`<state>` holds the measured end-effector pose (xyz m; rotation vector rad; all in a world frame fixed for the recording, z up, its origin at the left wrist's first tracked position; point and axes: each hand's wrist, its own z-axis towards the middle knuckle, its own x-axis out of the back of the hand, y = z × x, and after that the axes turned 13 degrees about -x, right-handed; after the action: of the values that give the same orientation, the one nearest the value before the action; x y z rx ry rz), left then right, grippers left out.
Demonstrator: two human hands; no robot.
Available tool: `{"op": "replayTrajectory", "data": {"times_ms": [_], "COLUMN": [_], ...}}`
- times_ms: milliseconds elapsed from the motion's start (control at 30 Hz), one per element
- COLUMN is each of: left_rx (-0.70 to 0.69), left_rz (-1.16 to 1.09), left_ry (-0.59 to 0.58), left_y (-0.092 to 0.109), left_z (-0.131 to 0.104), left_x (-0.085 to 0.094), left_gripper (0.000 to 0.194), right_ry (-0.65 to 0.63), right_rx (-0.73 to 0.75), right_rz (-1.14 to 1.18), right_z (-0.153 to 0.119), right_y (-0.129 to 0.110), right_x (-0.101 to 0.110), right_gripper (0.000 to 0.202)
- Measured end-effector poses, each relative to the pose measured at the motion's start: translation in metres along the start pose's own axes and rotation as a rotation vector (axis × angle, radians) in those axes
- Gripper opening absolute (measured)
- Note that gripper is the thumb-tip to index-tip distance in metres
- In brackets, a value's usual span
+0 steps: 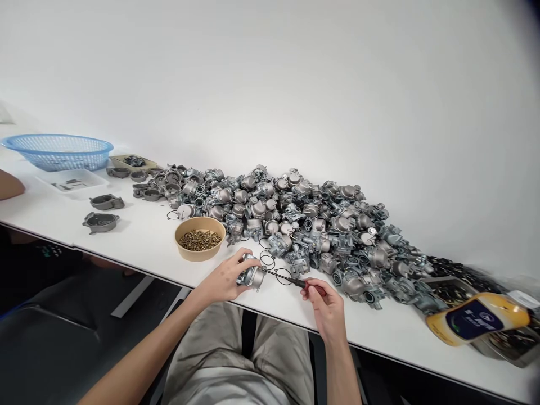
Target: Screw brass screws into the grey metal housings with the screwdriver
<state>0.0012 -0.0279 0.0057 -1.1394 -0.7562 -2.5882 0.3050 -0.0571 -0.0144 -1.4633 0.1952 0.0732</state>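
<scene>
Near the table's front edge, my left hand [225, 277] is closed around a grey metal carburetor [253, 277], its rounded bowl turned to the right. My right hand [327, 306] grips the red handle of a screwdriver [298, 282], whose dark shaft points left at the carburetor. The tip meets the carburetor's side, though I cannot make out the exact spot. Thin black rubber rings [267, 260] lie on the white table just behind the tool. A tan paper bowl [201, 256] of small brass-coloured screws [197, 239] stands to the left of my left hand.
A large heap of carburetors [295, 211] spreads along the wall. Leftward sit loose bowl-shaped castings [101, 221], a clear tray [71, 183] and a blue basket [57, 149]. A yellow bottle [476, 318] lies over metal trays at right. Another person's arm [10, 185] shows at far left.
</scene>
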Motion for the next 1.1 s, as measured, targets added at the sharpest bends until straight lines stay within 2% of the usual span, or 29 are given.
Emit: {"op": "replayTrajectory", "data": {"times_ms": [533,900,1100], "left_rx": [-0.043,0.031,0.036], "left_rz": [-0.043,-0.063,-0.073], "left_ry": [0.016,0.042,0.050], "left_y": [-0.002,0.008,0.004], "left_z": [0.000,0.000,-0.002], "left_x": [0.000,0.000,0.000], "left_gripper": [0.055,0.062,0.061], "right_ry": [0.028,0.033,0.069], "right_rx": [0.009,0.013,0.063], "right_rz": [-0.004,-0.029,-0.189], "right_z": [0.001,0.003,0.007], "right_y": [0.000,0.005,-0.008], "right_x": [0.001,0.005,0.001], "right_gripper": [0.019,0.023,0.026]}}
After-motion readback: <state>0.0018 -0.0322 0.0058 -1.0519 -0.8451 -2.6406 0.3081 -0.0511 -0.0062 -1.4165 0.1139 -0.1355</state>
